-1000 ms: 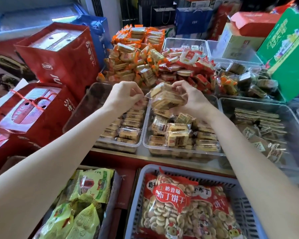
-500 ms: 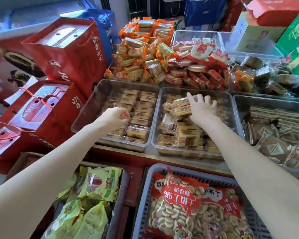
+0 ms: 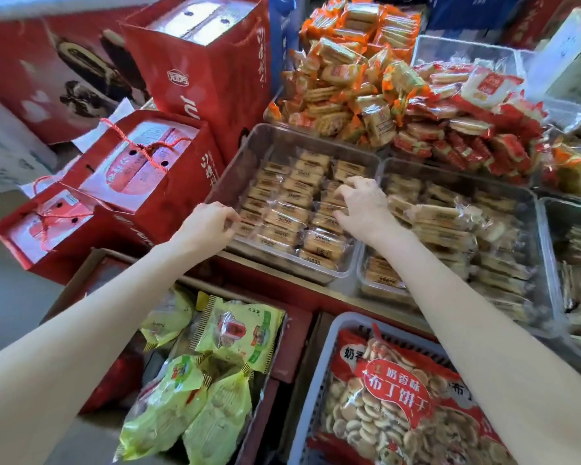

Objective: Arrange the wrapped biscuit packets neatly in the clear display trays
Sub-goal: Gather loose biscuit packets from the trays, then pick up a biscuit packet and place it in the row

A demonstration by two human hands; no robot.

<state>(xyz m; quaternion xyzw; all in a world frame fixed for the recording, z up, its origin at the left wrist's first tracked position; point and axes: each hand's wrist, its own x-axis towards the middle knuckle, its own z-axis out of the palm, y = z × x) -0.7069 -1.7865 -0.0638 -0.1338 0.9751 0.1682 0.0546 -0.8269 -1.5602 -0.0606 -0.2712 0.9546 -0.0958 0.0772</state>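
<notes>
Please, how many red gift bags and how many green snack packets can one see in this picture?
Red gift bags: 3
Green snack packets: 4
Total: 7

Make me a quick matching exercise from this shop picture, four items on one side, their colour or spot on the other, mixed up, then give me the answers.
Items:
1. left hand
2. right hand
3. bag of round biscuits
4. gift bag

Matches:
A. lies in the grey basket
B. red, standing behind the tray
C. at the near left rim of the left clear tray
D. on the packets inside the left clear tray

Pairs: 1-C, 2-D, 3-A, 4-B
</notes>
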